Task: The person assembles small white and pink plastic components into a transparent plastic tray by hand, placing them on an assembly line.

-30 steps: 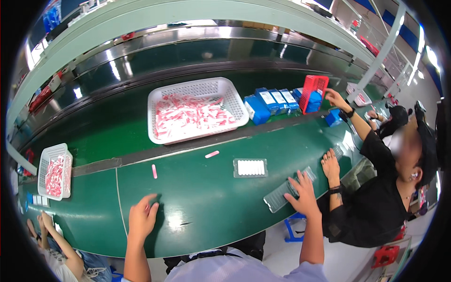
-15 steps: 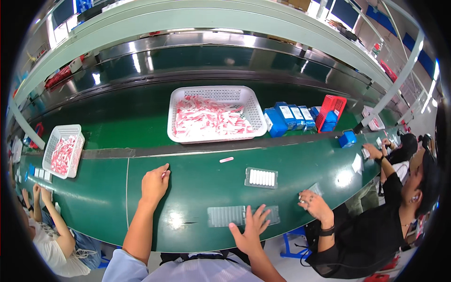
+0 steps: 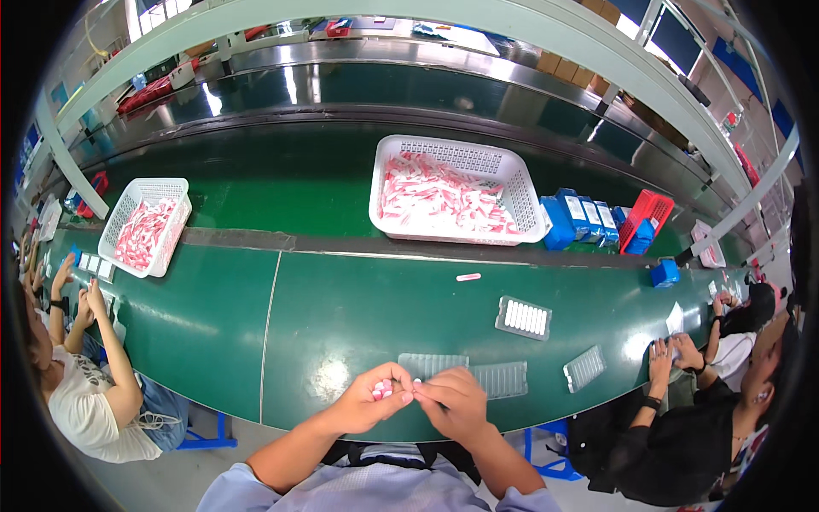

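Note:
My left hand (image 3: 368, 403) is closed around several small pink-and-white sticks (image 3: 382, 390), whose ends show in its curled fingers. Against its fingertips my right hand (image 3: 454, 403) is pinched, with a small white end (image 3: 416, 382) showing between the two hands. Just beyond them lie two clear ribbed plastic trays, a left one (image 3: 433, 363) and a right one (image 3: 503, 381), partly covered by my hands. Farther right, another clear tray (image 3: 524, 317) holds a row of white pieces. One pink-and-white stick (image 3: 468, 277) lies alone on the green table.
A large white basket (image 3: 522, 181) of pink-and-white sticks stands beyond the table's dark strip; a smaller basket (image 3: 176, 224) is at left. Blue packs (image 3: 573, 215) and a red basket (image 3: 646, 218) stand at right. A clear tray (image 3: 584, 369) lies near the right co-worker. People sit both sides.
My left hand has come from the far left to meet my right hand, which has left the trays and now pinches. The view has shifted left. The right co-worker's hand has left the nearby tray.

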`<control>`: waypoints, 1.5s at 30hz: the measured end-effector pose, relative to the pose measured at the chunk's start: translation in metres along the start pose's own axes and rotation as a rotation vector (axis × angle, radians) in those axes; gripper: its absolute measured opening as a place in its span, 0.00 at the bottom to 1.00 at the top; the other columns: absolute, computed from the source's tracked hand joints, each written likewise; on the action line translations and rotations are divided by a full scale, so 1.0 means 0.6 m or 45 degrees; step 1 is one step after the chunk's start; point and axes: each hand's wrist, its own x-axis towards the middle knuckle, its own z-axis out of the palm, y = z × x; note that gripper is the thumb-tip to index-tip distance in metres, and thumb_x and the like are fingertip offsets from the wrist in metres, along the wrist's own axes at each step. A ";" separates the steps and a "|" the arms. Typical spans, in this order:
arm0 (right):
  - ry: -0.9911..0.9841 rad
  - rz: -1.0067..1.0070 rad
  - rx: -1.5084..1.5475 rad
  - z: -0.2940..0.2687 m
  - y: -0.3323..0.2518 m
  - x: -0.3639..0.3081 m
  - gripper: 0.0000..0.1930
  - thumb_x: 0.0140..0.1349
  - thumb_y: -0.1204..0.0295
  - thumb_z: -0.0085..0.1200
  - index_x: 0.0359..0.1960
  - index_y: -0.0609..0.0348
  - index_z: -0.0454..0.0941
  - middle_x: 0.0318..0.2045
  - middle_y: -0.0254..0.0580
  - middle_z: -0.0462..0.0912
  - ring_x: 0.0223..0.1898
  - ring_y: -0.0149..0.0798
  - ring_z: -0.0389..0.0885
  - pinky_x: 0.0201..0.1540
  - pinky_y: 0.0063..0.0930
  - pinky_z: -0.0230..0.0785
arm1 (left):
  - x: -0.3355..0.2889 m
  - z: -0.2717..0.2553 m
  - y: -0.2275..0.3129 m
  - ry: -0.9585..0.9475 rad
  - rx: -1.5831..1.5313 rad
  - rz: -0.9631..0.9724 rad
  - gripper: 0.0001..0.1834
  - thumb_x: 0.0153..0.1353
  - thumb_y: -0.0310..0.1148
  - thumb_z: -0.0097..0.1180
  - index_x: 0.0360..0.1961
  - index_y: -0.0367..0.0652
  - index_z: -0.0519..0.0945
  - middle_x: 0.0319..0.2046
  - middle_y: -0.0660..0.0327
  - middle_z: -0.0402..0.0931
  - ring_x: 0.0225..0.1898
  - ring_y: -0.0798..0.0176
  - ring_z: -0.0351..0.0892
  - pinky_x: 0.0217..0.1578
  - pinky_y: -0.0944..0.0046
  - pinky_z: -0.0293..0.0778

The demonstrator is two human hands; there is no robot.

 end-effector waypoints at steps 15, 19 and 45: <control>-0.011 0.350 0.312 -0.014 0.054 0.037 0.05 0.59 0.76 0.66 0.34 0.61 0.83 0.27 0.36 0.84 0.28 0.34 0.81 0.32 0.28 0.69 | 0.080 -0.087 -0.010 -0.225 -0.664 -0.513 0.05 0.76 0.33 0.48 0.50 0.50 0.70 0.22 0.73 0.56 0.20 0.77 0.51 0.20 0.74 0.49; 0.081 0.947 0.869 -0.026 0.078 0.046 0.04 0.65 0.78 0.62 0.35 0.69 0.83 0.21 0.38 0.83 0.23 0.26 0.79 0.27 0.19 0.67 | 0.083 -0.118 -0.030 -0.146 -0.987 -0.444 0.09 0.73 0.27 0.48 0.52 0.43 0.74 0.26 0.69 0.62 0.25 0.75 0.59 0.23 0.73 0.54; -0.485 0.196 -0.562 0.030 0.017 -0.012 0.09 0.52 0.73 0.67 0.34 0.62 0.86 0.17 0.39 0.75 0.20 0.42 0.75 0.26 0.36 0.69 | 0.089 -0.108 -0.022 0.208 -0.627 -0.392 0.18 0.74 0.28 0.51 0.62 0.34 0.73 0.42 0.58 0.80 0.28 0.73 0.70 0.21 0.74 0.59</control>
